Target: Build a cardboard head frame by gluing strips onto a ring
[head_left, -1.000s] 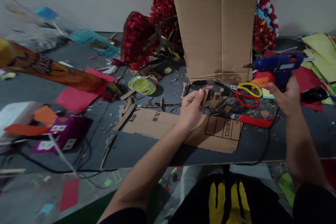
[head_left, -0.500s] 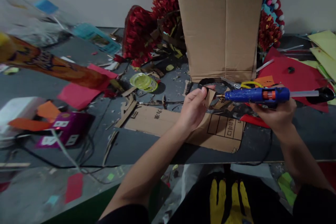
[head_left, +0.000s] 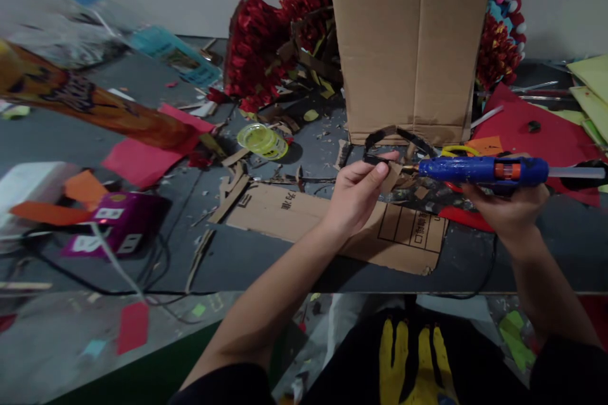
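Observation:
My left hand is closed, pinching a small piece of cardboard between thumb and fingers. A thin black curved band arches just behind those fingers; whether it is joined to the cardboard I cannot tell. My right hand is wrapped round a blue hot glue gun, held level with its nozzle pointing left. The nozzle tip is at the right edge of the cardboard piece. A whitish glue stick sticks out of the gun's back end. Below my hands lies a flat printed cardboard sheet.
A tall cardboard panel stands behind my hands, beside red fringed decorations. Leftward are an open jar, an orange tube and a purple power strip with cords. Scraps litter the dark table; red paper lies right.
Both hands have shifted slightly right in the picture, along with the cardboard piece and glue gun. The black band shows higher above my left fingers. The view has also moved a little.

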`<state>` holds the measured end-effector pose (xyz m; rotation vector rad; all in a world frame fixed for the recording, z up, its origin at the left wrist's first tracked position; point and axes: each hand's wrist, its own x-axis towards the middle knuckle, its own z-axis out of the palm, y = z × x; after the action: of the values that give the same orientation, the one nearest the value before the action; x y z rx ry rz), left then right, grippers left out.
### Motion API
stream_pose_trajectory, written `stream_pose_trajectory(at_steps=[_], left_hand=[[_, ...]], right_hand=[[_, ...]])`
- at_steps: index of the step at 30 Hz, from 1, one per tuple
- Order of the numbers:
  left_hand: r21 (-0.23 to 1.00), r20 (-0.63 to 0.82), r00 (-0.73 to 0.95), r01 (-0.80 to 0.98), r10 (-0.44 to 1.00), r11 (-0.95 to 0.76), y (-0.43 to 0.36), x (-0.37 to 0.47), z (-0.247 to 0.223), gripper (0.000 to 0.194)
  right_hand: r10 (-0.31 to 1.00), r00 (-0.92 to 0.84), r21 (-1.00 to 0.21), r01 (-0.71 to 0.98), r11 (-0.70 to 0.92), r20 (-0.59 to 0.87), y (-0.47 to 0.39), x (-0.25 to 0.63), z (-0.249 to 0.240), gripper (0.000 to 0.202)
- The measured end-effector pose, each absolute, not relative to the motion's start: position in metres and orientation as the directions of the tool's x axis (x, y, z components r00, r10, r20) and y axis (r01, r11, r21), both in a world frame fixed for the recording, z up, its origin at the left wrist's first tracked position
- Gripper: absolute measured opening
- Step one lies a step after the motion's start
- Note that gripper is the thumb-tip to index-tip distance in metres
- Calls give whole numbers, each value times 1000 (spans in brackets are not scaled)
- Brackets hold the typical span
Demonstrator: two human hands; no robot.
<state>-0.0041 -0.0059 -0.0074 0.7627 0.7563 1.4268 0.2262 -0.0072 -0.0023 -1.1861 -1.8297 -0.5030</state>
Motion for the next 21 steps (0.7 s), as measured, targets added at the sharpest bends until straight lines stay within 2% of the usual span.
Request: stream_pose_trajectory(at_steps=[3, 8, 11, 14, 21], left_hand=[[850, 132, -33, -510, 991, -130, -7, -6, -12, 16], [871, 396, -33, -303, 918, -386, -8, -13, -16, 18], [784, 608, -1, -153, 794, -601, -8, -17, -13, 21], [655, 755, 37, -10, 654, -756, -7, -19, -10, 30], [468, 873, 80, 144, 482, -872, -8, -19, -9, 38]], right_hand=[[447, -110, -131, 870, 476, 888, -6, 226, -7, 47], [593, -59, -328, 786, 524, 803, -7, 225, -12, 41], [623, -36, -378, 767, 518, 781, -6, 226, -11, 42], [621, -39, -390, 747, 538, 782, -6, 227, -7, 42], [627, -96, -394, 702, 593, 773, -9, 228, 6, 40]])
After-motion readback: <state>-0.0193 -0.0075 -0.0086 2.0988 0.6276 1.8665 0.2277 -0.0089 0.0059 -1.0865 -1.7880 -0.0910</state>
